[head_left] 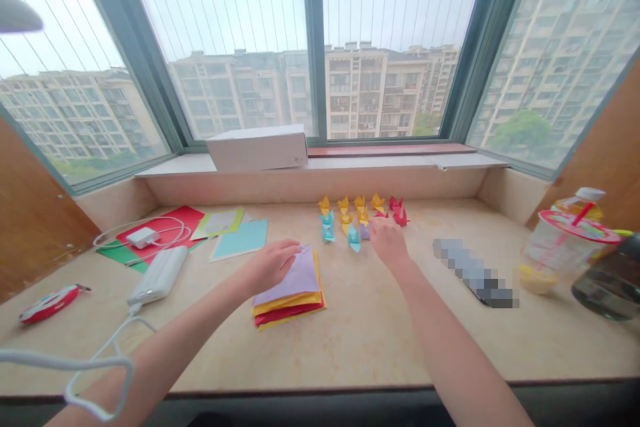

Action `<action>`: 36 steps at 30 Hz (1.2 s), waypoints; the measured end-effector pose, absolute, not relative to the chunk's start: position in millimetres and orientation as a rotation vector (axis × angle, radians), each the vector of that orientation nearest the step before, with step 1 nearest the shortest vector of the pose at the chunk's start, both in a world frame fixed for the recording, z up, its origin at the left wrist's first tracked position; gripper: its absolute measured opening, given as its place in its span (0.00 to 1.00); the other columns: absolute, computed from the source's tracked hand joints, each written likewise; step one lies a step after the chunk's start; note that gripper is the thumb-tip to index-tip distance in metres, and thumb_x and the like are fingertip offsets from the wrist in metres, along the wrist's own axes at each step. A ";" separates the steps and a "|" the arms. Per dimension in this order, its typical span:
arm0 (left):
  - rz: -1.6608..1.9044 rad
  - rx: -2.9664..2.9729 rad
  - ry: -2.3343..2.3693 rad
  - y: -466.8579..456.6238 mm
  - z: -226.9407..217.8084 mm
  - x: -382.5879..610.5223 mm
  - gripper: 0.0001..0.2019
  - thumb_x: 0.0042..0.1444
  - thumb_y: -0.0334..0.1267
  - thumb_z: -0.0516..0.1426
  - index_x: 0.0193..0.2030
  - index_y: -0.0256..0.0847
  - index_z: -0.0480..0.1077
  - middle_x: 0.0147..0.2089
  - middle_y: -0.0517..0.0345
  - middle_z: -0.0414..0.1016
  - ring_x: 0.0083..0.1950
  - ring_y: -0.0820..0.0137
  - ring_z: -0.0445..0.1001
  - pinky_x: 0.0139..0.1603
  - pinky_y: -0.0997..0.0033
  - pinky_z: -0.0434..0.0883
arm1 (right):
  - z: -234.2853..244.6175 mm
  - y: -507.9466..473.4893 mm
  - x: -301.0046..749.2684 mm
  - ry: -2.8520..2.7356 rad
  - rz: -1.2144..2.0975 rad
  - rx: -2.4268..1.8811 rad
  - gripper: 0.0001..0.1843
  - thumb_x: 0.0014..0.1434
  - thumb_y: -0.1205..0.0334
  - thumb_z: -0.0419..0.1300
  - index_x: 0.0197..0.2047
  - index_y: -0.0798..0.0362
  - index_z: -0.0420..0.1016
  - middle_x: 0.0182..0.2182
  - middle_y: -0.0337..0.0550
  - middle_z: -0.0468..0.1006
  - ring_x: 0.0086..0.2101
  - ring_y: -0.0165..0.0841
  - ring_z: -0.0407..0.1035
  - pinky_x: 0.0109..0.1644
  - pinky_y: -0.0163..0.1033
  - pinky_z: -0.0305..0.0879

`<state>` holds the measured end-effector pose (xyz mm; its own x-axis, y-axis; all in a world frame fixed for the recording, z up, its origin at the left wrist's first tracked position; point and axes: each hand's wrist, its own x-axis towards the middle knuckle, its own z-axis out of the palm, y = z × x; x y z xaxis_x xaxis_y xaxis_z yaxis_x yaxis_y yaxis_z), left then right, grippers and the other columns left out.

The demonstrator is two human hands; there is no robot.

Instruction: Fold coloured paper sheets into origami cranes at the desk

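My left hand lies with its fingers stretched out over a stack of square paper sheets, purple on top with yellow and red below. Farther right, my right hand reaches down among small folded paper cranes. Its fingers are bunched at a purple paper crane, which pokes out on their left side; the fingertips are partly hidden. Around it stand several yellow cranes, blue cranes and red cranes, in loose rows.
At the left lie a red utility knife, a white power bank, a charger with cable, and loose sheets. To the right are a blurred-out dark object, a plastic cup and bottles. A white box rests on the sill.
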<state>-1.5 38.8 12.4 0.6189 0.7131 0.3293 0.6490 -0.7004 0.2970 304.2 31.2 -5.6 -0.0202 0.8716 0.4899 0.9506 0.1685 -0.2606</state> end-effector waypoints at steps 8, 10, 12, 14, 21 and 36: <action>0.899 2.639 1.247 56.5 -21.8 26.1 0.11 0.62 0.33 0.53 0.42 0.44 0.78 0.33 0.55 0.81 0.33 0.67 0.79 0.37 0.72 0.73 | -32.2 45.9 294.7 -1.907 -0.126 -1.645 0.05 0.64 0.63 0.61 0.41 0.53 0.78 0.43 0.47 0.80 0.43 0.37 0.75 0.49 0.44 0.71; 0.928 2.628 1.246 58.3 -33.8 28.5 0.12 0.64 0.33 0.51 0.45 0.42 0.77 0.36 0.54 0.82 0.34 0.67 0.80 0.37 0.71 0.73 | -33.2 48.0 293.5 -1.914 -0.120 -1.604 0.08 0.63 0.66 0.61 0.31 0.53 0.78 0.35 0.45 0.81 0.39 0.38 0.75 0.47 0.43 0.70; 0.946 2.617 1.218 56.9 -41.9 28.8 0.13 0.65 0.34 0.51 0.49 0.41 0.75 0.37 0.55 0.83 0.33 0.68 0.79 0.38 0.72 0.73 | -30.7 47.5 292.0 -1.910 -0.120 -1.559 0.09 0.64 0.67 0.60 0.32 0.52 0.78 0.34 0.44 0.82 0.38 0.38 0.76 0.47 0.42 0.69; 0.977 2.588 1.139 52.2 -45.5 28.5 0.13 0.65 0.36 0.52 0.54 0.40 0.72 0.37 0.57 0.82 0.30 0.70 0.77 0.37 0.72 0.73 | -26.9 43.2 286.8 -1.912 -0.110 -1.493 0.06 0.65 0.66 0.60 0.36 0.51 0.78 0.37 0.44 0.82 0.40 0.38 0.75 0.48 0.42 0.69; 1.070 2.550 0.954 30.4 -37.1 27.9 0.14 0.65 0.45 0.55 0.53 0.42 0.71 0.38 0.57 0.77 0.31 0.72 0.73 0.33 0.75 0.69 | -27.4 7.7 239.2 -2.043 0.169 -0.965 0.08 0.67 0.61 0.57 0.44 0.48 0.79 0.39 0.44 0.82 0.41 0.38 0.75 0.47 0.43 0.69; 1.478 2.010 0.983 25.7 -24.3 24.9 0.11 0.65 0.44 0.56 0.40 0.39 0.76 0.33 0.56 0.75 0.27 0.75 0.71 0.29 0.76 0.68 | -22.2 0.5 223.7 -1.353 0.726 -1.026 0.09 0.60 0.54 0.65 0.38 0.50 0.79 0.35 0.43 0.83 0.37 0.38 0.78 0.45 0.44 0.75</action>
<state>24.9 25.7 -24.3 0.1694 0.7659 0.6203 0.2760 -0.6411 0.7162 223.7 0.5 -22.2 0.1207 0.8960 0.4274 0.1395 0.4110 -0.9009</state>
